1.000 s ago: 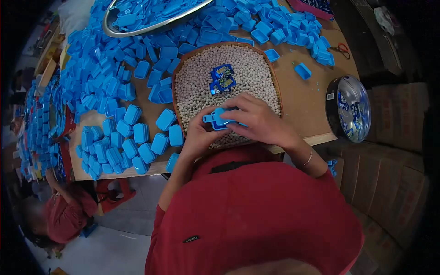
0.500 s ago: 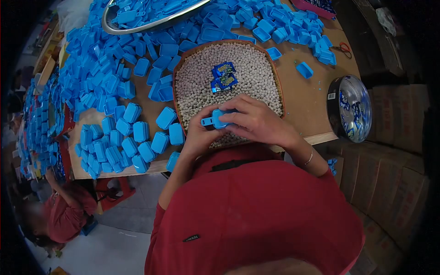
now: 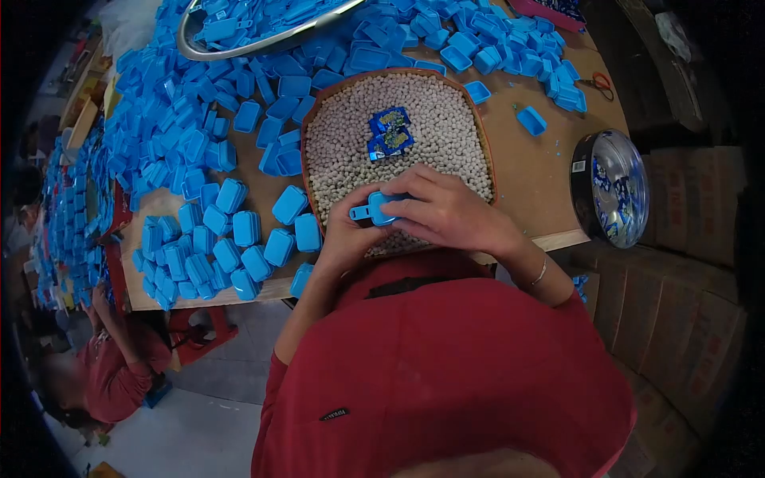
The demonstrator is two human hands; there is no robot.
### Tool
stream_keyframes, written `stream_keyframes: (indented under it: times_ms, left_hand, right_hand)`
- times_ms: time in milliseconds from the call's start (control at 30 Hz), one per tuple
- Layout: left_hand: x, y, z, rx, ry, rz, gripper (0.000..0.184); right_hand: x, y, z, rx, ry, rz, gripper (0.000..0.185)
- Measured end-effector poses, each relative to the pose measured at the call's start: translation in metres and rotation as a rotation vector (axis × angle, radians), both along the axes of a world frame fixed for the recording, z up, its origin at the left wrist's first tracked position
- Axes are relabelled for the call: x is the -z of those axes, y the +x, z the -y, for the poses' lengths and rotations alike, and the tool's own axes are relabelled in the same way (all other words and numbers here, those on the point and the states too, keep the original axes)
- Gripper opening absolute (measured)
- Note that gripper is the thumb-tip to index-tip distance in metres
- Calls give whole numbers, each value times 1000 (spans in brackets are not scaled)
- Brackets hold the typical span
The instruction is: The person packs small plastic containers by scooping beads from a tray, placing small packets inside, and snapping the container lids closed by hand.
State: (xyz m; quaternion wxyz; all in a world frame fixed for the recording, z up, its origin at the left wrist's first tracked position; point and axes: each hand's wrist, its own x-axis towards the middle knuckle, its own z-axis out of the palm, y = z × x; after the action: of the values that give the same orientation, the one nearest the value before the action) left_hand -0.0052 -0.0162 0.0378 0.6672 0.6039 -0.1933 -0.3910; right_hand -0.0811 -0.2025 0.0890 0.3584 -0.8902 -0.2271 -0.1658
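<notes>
Blue case (image 3: 381, 206) sits between both hands, above the six o'clock side of a tray (image 3: 484, 131) of pale balls (image 3: 343, 159), its tab (image 3: 360, 213) pointing to nine. Left hand (image 3: 348, 231), at eight o'clock, has its fingers clamped on the case; the right hand (image 3: 450, 209), at three, has its fingers clamped on it too, covering part of it. From the case, two touching sachets (image 3: 390, 134) lie on the balls at twelve, closed boxes (image 3: 245, 229) crowd the counter (image 3: 526, 175) at nine, and loose shells (image 3: 171, 119) heap from ten to one, near a metal bowl (image 3: 211, 57) at eleven. Scissors (image 3: 599, 84) lie at two, a tub (image 3: 580, 171) of sachets at three. Someone in a red top (image 3: 119, 382) is at eight.
</notes>
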Motion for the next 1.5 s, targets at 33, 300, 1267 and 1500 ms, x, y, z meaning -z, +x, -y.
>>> stream_keyframes:
  times_ms: [33,300,1267,1500]
  left_hand:
    - [0,1,-1,10,8,15,54]
    - [-4,4,-5,-59,-125,-142,45]
    - [-6,2,-5,32,-55,281,35]
    - [-1,-6,4,-203,-257,-420,37]
  right_hand:
    - [0,0,-1,4,1,8,29]
    - [19,-2,-4,126,317,-109,31]
    - [49,-6,4,87,869,-561,33]
    - [40,-4,-20,240,931,-553,44]
